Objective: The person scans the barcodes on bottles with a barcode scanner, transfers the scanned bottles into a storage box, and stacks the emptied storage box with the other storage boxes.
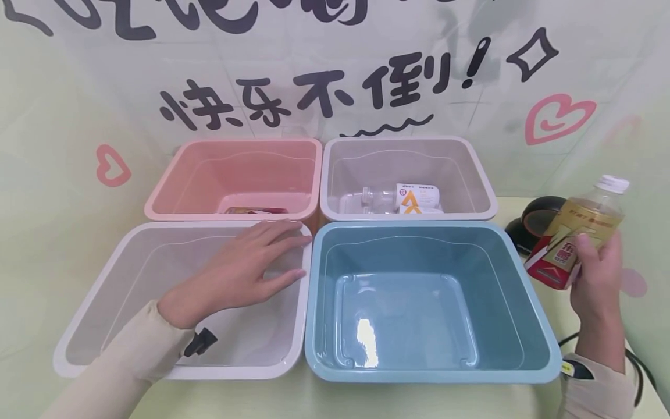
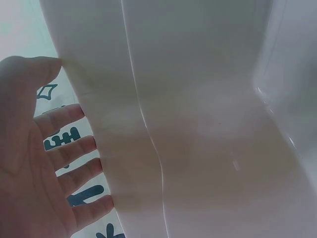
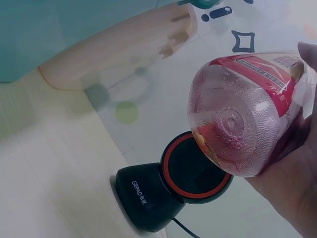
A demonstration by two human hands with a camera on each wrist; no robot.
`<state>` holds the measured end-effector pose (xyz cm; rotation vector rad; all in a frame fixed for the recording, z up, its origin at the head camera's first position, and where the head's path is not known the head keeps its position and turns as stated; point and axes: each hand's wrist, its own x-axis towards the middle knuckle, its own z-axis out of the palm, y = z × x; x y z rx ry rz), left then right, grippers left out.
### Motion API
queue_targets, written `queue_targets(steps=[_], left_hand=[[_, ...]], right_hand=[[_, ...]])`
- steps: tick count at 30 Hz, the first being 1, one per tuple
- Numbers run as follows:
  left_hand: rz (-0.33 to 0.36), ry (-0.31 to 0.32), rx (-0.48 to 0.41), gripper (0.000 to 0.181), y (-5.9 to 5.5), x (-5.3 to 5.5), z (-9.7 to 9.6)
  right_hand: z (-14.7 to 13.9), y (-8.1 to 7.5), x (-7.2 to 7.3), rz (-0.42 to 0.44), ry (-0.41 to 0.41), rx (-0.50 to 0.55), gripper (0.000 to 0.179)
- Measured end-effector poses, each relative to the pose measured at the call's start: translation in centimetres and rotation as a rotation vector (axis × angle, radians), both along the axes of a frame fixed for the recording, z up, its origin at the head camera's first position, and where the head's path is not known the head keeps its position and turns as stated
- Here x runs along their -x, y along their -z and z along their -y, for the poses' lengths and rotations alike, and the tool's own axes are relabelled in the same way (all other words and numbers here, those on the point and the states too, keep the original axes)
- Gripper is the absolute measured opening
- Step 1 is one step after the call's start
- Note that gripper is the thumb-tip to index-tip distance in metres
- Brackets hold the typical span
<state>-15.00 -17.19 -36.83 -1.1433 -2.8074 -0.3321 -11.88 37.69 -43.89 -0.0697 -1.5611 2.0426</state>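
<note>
My right hand (image 1: pixel 599 285) grips a clear plastic bottle (image 1: pixel 591 218) with a white cap and a gold-and-red label, tilted with its cap up and to the right. Its base (image 3: pixel 230 124) faces the right wrist camera, just in front of a black scanner-like device (image 3: pixel 148 196) with an orange-red ring. Over the front left pale grey bin (image 1: pixel 180 372), my left hand (image 1: pixel 238 270) is spread with extended fingers, holding nothing. Its fingertips (image 2: pixel 91 144) overlap that bin's rim in the left wrist view.
A blue bin (image 1: pixel 434 375) stands front right. Behind are a pink bin (image 1: pixel 235 216) holding a flat dark-red item (image 1: pixel 256 210) and a grey bin (image 1: pixel 408 216) with clear bottles (image 1: pixel 379 198) bearing white-and-orange labels. A black cable (image 3: pixel 185 228) trails from the device.
</note>
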Motion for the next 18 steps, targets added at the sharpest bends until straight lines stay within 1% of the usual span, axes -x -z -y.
queue_targets(steps=[3,8,11,15,18], left_hand=[[-0.004,0.003,-0.004,0.058,-0.02,-0.01,-0.02],[-0.013,0.007,-0.008,0.058,-0.07,-0.02,-0.04],[-0.008,0.006,-0.007,0.058,-0.1,-0.05,-0.04],[0.006,0.002,-0.003,0.059,-0.14,-0.09,-0.03],[0.013,-0.003,-0.001,0.059,-0.18,-0.13,-0.03]], right_hand=[[0.01,-0.08,0.08,-0.003,-0.026,0.024,0.056],[-0.12,-0.08,0.1,-0.029,-0.066,0.046,0.059],[-0.15,-0.1,0.06,-0.016,-0.06,0.032,0.057],[-0.08,-0.11,-0.1,0.013,-0.026,-0.011,0.057],[0.06,-0.08,-0.17,0.015,-0.001,-0.031,0.059]])
